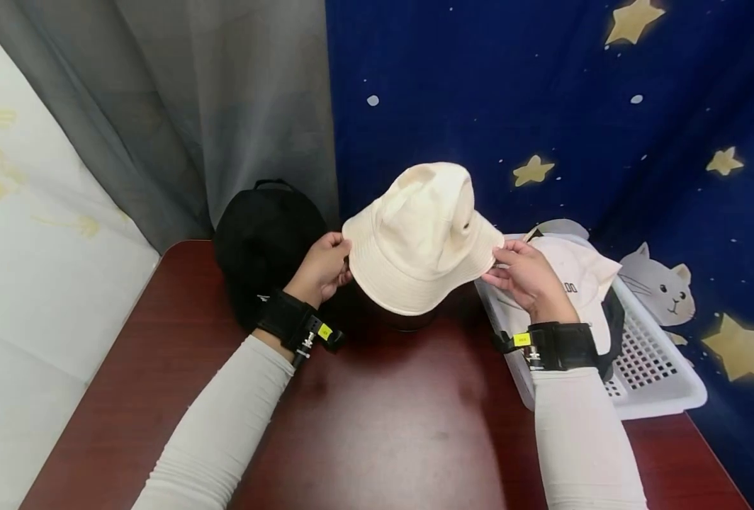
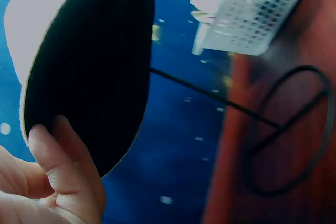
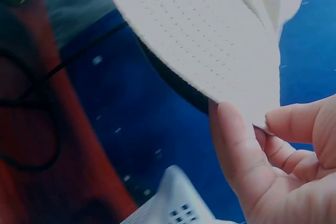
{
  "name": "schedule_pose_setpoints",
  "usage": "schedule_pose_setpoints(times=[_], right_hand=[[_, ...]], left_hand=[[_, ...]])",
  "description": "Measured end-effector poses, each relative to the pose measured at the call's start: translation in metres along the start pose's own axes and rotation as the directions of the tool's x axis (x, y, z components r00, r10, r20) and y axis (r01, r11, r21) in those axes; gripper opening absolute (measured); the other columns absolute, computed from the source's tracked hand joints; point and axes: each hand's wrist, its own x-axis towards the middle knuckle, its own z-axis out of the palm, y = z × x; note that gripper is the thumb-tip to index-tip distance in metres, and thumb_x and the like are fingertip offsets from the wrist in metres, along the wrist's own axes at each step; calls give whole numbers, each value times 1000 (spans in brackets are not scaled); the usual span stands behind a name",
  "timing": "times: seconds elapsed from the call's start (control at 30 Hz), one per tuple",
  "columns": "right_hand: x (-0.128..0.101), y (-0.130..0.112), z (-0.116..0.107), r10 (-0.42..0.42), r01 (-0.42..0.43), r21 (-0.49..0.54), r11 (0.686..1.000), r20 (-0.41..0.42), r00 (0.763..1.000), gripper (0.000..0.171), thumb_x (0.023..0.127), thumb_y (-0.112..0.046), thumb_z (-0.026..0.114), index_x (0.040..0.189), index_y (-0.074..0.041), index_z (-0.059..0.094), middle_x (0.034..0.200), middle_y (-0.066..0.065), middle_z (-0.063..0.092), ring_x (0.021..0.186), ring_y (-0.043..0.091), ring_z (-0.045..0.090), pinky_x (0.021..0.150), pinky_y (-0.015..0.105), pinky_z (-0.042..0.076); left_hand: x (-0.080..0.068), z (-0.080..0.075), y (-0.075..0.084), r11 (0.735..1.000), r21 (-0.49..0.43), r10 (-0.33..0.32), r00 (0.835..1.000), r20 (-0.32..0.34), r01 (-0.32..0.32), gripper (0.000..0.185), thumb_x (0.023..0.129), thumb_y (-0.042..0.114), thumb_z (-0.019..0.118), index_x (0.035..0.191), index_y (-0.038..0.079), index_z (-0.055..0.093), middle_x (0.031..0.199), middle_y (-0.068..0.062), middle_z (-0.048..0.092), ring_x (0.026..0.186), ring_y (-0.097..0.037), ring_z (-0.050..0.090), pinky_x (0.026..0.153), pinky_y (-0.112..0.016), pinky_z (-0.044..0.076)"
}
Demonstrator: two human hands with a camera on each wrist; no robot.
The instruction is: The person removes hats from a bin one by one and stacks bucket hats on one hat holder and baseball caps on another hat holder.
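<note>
A cream bucket hat (image 1: 424, 227) is held up over the back of the table, its crown upward and its brim tilted. My left hand (image 1: 326, 265) pinches the brim at the left side, while my right hand (image 1: 522, 276) pinches it at the right side. The dark underside of the hat (image 2: 92, 77) shows in the left wrist view. A thin black stand (image 2: 215, 96) with a ring-shaped base on the table runs up behind the hat; whether they touch is hidden. Rows of stitching mark the brim (image 3: 194, 40) in the right wrist view.
A black hat (image 1: 268, 234) stands close to my left hand. Under my right forearm, a white perforated basket (image 1: 654, 361) holds a pale cap (image 1: 577, 273) and other headwear. The reddish-brown table (image 1: 390, 432) meets a grey curtain and a blue star-patterned curtain (image 1: 428, 85) at the back.
</note>
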Motion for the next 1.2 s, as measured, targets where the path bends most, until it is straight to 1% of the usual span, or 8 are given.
schedule_pose_setpoints(times=[0.2,0.33,0.43,0.57,0.67,0.8,1.0,1.2], right_hand=[[10,20,2,89,-84,-235,969,13,996,6,105,-3,42,100,0,43,80,3,57,63,8,64,63,22,57],[12,30,10,64,-69,-383,921,-25,998,11,103,-2,43,94,3,42,82,7,51,60,7,61,61,22,57],[12,35,18,-8,-33,-528,849,-75,997,15,101,-1,45,87,4,44,85,13,49,58,7,59,59,21,57],[10,40,30,-63,-20,-670,742,-100,993,16,97,0,47,81,4,49,87,16,52,55,8,59,56,22,56],[10,43,37,-48,-24,-725,688,-78,996,14,93,1,49,80,4,52,83,15,55,53,10,60,54,23,55],[14,41,36,39,-52,-776,629,-35,999,11,93,1,48,85,6,54,79,13,56,53,10,60,56,25,56],[20,35,23,177,-136,-750,647,-26,984,11,97,2,46,97,12,51,83,14,53,57,11,59,60,26,57],[16,34,16,155,-129,-740,660,-33,987,16,98,-1,48,102,13,54,86,14,54,58,9,60,60,24,57]], left_hand=[[8,5,-42,996,-4,-90,996,29,90,24,108,16,40,127,5,48,80,-5,43,53,-9,41,46,-18,38],[13,5,-65,988,-36,-147,989,29,148,30,108,16,39,136,5,45,88,-6,45,57,-9,42,48,-18,37],[15,3,-76,984,-64,-162,986,24,164,32,108,17,40,138,5,44,91,-6,46,60,-9,44,49,-17,38],[15,1,-81,986,-85,-143,990,16,143,31,108,17,40,135,4,46,92,-6,46,63,-8,45,50,-17,38],[14,0,-79,989,-83,-119,993,5,119,29,108,16,40,134,3,46,91,-5,46,62,-9,44,51,-18,38],[14,-2,-75,993,-62,-104,995,1,104,29,108,16,39,134,4,45,90,-5,44,61,-9,43,52,-18,37],[19,-4,-71,992,-75,-103,995,-10,102,30,108,16,40,135,6,44,94,-5,43,63,-9,43,52,-18,39],[20,-3,-72,990,-86,-108,994,-7,107,35,108,18,41,141,6,44,99,-6,47,67,-10,47,55,-19,42]])
